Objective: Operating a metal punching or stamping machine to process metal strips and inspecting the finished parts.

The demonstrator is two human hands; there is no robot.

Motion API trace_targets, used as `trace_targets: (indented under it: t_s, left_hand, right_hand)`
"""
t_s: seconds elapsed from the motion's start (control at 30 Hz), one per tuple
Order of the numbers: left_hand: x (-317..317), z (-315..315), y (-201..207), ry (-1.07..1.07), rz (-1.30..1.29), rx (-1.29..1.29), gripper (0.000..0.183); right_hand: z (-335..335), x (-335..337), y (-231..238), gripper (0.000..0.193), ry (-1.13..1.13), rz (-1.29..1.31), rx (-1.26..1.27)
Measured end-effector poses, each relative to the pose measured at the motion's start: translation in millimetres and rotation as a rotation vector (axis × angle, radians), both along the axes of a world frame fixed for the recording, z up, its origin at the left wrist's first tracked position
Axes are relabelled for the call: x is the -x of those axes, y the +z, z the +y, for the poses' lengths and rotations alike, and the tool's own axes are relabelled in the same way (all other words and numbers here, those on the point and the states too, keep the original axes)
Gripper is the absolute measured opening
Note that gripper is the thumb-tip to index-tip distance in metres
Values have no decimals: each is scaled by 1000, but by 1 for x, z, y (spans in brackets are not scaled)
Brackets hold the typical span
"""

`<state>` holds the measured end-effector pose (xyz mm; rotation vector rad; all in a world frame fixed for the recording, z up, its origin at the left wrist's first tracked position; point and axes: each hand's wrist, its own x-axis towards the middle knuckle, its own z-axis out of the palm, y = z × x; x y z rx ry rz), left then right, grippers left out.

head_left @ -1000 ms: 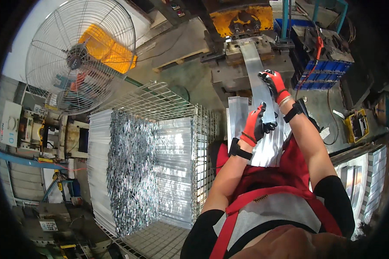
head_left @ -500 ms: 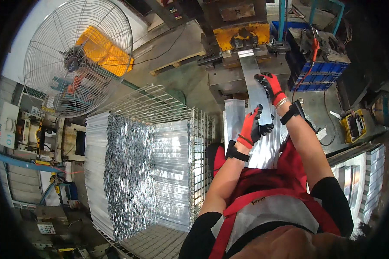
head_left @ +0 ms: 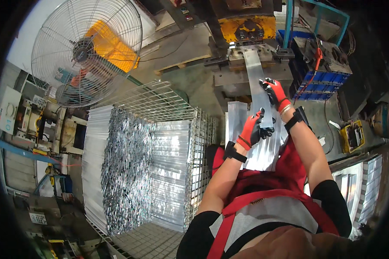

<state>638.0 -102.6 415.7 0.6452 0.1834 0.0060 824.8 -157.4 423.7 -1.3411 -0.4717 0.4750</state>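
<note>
A long flat metal strip [head_left: 256, 80] runs from above my lap to the machine's die [head_left: 250, 52], its far end lying at the die. My left hand [head_left: 252, 129], in a red and black glove, grips the near end, thumb on top and fingers beneath. Along the right edge, farther up, my right hand [head_left: 274, 91] pinches the same strip between gloved thumb and fingers. Under my hands, a stack of similar metal strips [head_left: 263, 153] lies across my lap, with another strip [head_left: 236, 116] at its left.
A wire mesh cage [head_left: 160, 101] packed with metal strips [head_left: 170, 155] stands at my left. Beyond it is a large fan [head_left: 84, 52]. The press [head_left: 246, 29] has a yellow front. At right are blue crates [head_left: 320, 82] and a small yellow bin [head_left: 352, 134].
The whole view has shifted slightly, the machine appearing lower and farther right. Both hands keep hold of the strip, whose far end now shows on the die's top.
</note>
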Motion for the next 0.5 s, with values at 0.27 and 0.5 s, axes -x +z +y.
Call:
trace_targets:
  t_s: [0.27, 0.5]
  left_hand:
    - [0, 22, 35, -301, 68, 77, 47]
    - [62, 0, 52, -98, 315, -1138, 30]
  right_hand:
    - [-58, 25, 69, 58, -299, -980, 403]
    - [-81, 69, 131, 65, -124, -1454, 473]
